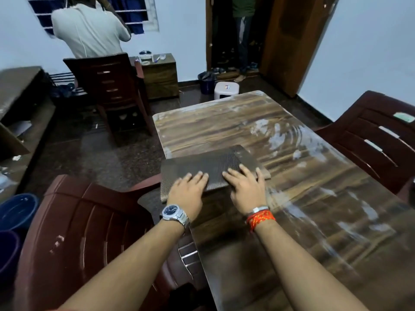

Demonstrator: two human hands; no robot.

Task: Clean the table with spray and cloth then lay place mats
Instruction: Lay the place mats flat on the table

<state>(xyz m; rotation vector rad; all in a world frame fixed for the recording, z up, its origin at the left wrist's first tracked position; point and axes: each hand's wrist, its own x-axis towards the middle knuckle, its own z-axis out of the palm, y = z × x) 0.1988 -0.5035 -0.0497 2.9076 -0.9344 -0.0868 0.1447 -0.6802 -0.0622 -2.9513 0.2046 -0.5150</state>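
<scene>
Resting flat on a dark, finely patterned place mat [211, 167] are both hands, fingers straight and a little spread, gripping nothing. The left hand [186, 191] lies on the mat's near edge at about 7 o'clock from its middle, with a steel watch [174, 213] on the wrist. The right hand [244, 187] lies just beside it at about 4 o'clock, with a red and orange thread band [260, 217] on the wrist. The mat sits on the wood-grain table [292, 198], toward the table's 9 o'clock side, turned slightly askew, and its near left corner hangs out past the table edge. Pale streaks [276, 135] mark the tabletop at 2 o'clock from the mat and again down at 5 o'clock.

Around the table, a maroon plastic chair [78, 232] stands at 7 o'clock of the view and a second maroon chair [377, 140] at 3 o'clock. A darker chair [112, 86] stands at 10 o'clock, and behind it a person in a pale shirt [89, 30] stands with back turned. Past the table's far end, at 12 o'clock, is a white stool [225, 89], with a dark bucket [206, 83] just beside it. Another person [242, 30] stands in the open doorway at 1 o'clock, and a blue tub [18, 212] sits at 8 o'clock
</scene>
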